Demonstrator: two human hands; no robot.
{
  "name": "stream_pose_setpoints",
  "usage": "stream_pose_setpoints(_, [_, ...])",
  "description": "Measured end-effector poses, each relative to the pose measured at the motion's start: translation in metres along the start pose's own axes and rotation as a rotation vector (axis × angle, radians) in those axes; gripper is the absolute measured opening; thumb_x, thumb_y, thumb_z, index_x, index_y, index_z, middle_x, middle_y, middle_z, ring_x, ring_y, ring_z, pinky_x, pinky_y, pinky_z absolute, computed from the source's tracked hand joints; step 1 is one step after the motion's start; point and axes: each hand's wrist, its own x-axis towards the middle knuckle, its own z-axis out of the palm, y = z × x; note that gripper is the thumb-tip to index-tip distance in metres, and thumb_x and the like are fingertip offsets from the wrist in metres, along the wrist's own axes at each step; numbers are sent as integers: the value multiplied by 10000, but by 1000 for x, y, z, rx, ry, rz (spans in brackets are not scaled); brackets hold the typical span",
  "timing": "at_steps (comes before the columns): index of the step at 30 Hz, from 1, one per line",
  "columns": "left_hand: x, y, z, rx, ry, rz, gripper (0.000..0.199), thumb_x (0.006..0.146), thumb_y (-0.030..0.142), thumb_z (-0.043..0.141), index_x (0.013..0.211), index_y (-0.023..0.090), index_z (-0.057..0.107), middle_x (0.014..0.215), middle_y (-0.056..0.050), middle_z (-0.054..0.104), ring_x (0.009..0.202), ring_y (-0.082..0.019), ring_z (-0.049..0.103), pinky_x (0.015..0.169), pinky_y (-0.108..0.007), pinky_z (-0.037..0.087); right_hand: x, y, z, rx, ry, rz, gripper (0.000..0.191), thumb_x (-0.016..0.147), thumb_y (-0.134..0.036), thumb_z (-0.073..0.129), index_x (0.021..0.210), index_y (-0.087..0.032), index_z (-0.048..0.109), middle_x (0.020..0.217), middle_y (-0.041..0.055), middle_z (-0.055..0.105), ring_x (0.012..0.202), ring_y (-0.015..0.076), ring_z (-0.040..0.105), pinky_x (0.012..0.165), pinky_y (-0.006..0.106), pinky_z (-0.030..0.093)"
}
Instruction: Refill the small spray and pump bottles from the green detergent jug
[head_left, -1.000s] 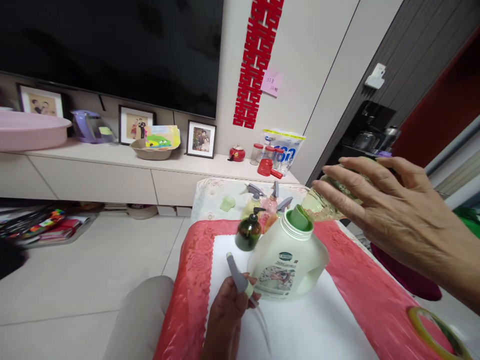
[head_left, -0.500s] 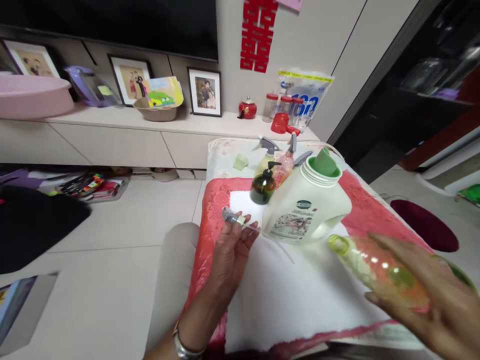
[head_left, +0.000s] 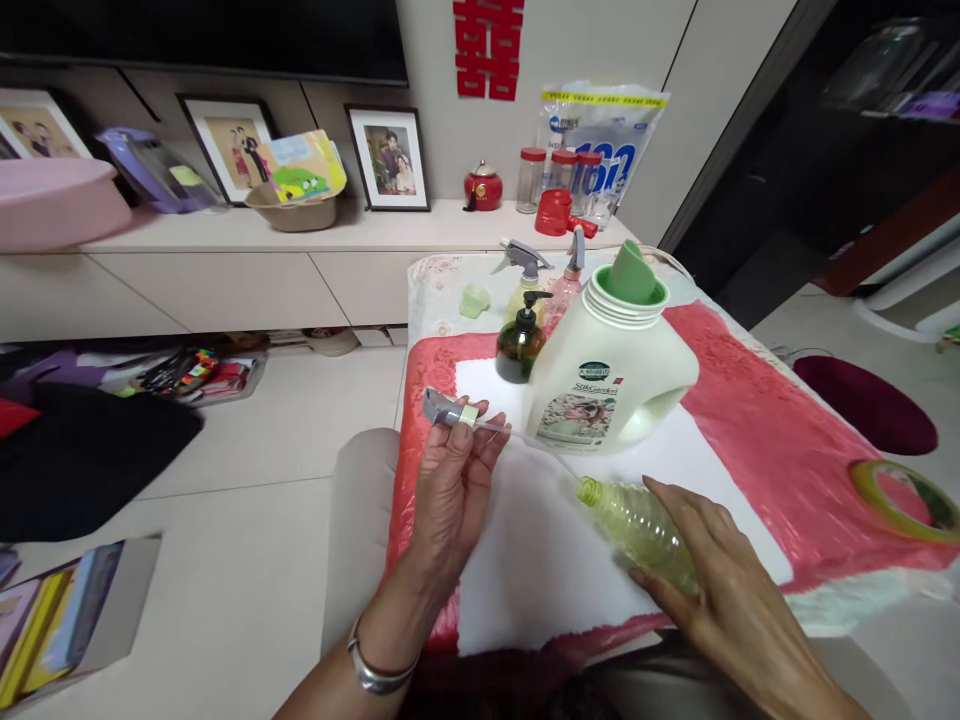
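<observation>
My left hand (head_left: pixel 457 475) pinches a grey spray nozzle (head_left: pixel 444 408) by its pale collar, palm turned up. From it a thin clear dip tube (head_left: pixel 536 443) runs right, its tip at or close to the mouth of a clear yellow-green bottle (head_left: pixel 637 525). My right hand (head_left: pixel 720 570) is wrapped round that bottle, which is tilted with its open neck toward the left. Just behind stands a large white detergent jug (head_left: pixel 637 375) with a green cap (head_left: pixel 632 272) set in its opening. A dark green pump bottle (head_left: pixel 520 345) stands left of the jug.
Two spray bottles, one yellowish (head_left: pixel 525 285) and one pink (head_left: pixel 568 285), stand behind the pump bottle. A pale green cap (head_left: pixel 474 300) lies at the back left. A roll of tape (head_left: pixel 904 500) rests at the right. White cloth (head_left: pixel 540 560) covers part of the red sheet (head_left: pixel 750 420).
My right hand has brought the bottle left and inward, from the table's right side to the tube's end. The nozzle stays in my left hand, nearly still.
</observation>
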Motion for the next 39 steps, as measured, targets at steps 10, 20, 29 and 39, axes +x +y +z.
stream_pose_setpoints(10, [-20,-18,-3,86,-121,-146,401,714,336,922,1037,203,727,1049,-18,737,926,-179,728,955,-357,558,13,-24,7,177,56,-13,646,1024,-505,507,1571,-207,334,1404,118,472,1259,256,497,944,418,563])
stream_pose_setpoints(20, [-34,-31,-5,127,-223,-179,358,737,364,900,1026,205,759,1031,-34,744,1093,-216,645,1132,-408,390,25,-50,12,230,133,-32,621,1034,-419,519,1579,-189,327,1396,152,443,1269,278,486,947,432,553])
stream_pose_setpoints(29, [-34,-31,-7,103,-262,-197,381,756,370,889,1083,221,761,1064,-37,753,1165,-246,670,1205,-463,339,17,-49,14,340,211,-30,647,989,-364,613,1573,-229,371,1407,151,445,1268,291,509,960,423,559])
stream_pose_setpoints(39, [-34,-23,-9,129,-391,-235,298,812,359,845,1072,241,760,1080,-41,766,1151,-250,687,1161,-470,421,4,-36,33,1718,-222,763,768,950,-719,521,1523,-210,469,1512,199,412,1209,363,612,911,492,593])
